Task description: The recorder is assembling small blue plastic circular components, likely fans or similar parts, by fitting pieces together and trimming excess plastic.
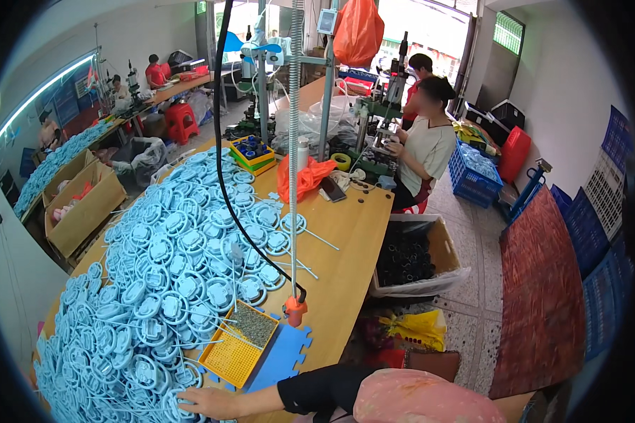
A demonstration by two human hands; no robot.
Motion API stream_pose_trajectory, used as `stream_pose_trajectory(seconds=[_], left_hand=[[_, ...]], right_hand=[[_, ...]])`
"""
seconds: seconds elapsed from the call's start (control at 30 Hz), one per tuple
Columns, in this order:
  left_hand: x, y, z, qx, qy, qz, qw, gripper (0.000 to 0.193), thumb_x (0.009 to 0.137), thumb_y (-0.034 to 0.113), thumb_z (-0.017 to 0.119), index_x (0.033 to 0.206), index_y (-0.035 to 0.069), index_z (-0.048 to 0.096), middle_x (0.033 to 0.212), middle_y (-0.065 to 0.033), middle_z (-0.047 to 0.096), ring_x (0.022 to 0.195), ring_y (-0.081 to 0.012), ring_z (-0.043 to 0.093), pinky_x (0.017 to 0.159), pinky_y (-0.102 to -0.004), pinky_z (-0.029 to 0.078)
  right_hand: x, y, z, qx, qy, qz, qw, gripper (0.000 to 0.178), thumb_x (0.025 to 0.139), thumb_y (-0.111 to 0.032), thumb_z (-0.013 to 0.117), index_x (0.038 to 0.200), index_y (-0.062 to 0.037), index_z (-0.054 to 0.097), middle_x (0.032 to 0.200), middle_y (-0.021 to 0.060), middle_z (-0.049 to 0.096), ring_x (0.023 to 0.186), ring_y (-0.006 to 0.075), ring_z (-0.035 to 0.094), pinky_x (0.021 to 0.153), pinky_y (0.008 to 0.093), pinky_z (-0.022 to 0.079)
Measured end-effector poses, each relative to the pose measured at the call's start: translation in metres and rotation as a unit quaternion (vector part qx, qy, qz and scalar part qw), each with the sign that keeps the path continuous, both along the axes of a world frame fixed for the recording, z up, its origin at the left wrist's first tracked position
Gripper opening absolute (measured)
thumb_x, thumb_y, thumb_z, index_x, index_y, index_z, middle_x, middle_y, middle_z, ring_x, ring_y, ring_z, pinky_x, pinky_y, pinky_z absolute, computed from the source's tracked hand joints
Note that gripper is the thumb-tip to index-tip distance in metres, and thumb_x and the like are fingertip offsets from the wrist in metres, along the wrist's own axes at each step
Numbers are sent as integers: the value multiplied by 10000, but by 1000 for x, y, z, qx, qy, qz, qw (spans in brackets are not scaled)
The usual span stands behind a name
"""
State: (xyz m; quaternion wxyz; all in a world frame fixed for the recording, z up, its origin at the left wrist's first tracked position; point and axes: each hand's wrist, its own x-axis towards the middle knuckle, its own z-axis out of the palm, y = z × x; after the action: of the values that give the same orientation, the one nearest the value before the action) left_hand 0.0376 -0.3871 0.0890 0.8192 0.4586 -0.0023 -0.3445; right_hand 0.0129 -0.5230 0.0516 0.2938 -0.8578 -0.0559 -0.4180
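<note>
My left hand (210, 403) reaches out over the near edge of a big heap of light-blue plastic parts (180, 247). Its fingers bend over one light-blue round plastic part (171, 405) and appear to grip it. My right hand is out of view. Beyond my forearm, a yellow perforated tray (227, 356) holds many small metal pieces, probably screws (254, 326). Several thin light-blue rods lie across the tray's edge. It rests partly on a blue foam mat (281, 356). Above the mat hangs an orange-red tool end (294, 310) on a coiled spring, with a black cable joining it.
Farther along the wooden table (346, 247) lie an orange-red bag (305, 180), a phone (332, 188) and a yellow crate (252, 149) of dark parts. A co-worker (423, 141) sits at a bench machine. A lined carton (409, 257) of black rings stands right of the table.
</note>
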Motion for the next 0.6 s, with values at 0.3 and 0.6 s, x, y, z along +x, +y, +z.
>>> stream_pose_trajectory(seconds=[0.3, 0.6], left_hand=[[16, -23, -54, -180, 35, -24, 983, 507, 917, 261, 496, 1348, 4, 424, 1357, -156, 478, 1249, -309, 454, 1097, -459, 303], [30, -35, -54, -112, 35, 14, 993, 420, 901, 229, 579, 1238, -8, 500, 1192, -162, 569, 1113, -289, 547, 1014, -473, 401]], right_hand=[[-3, -44, -13, 129, 205, 39, 970, 353, 747, -173, 677, 1065, -66, 569, 1037, 131, 554, 917, 316, 540, 776, 402, 468], [5, -64, -14, 715, 339, 126, 598, 115, 881, -145, 625, 927, -40, 617, 832, 63, 642, 779, 140, 645, 678, 260, 532]])
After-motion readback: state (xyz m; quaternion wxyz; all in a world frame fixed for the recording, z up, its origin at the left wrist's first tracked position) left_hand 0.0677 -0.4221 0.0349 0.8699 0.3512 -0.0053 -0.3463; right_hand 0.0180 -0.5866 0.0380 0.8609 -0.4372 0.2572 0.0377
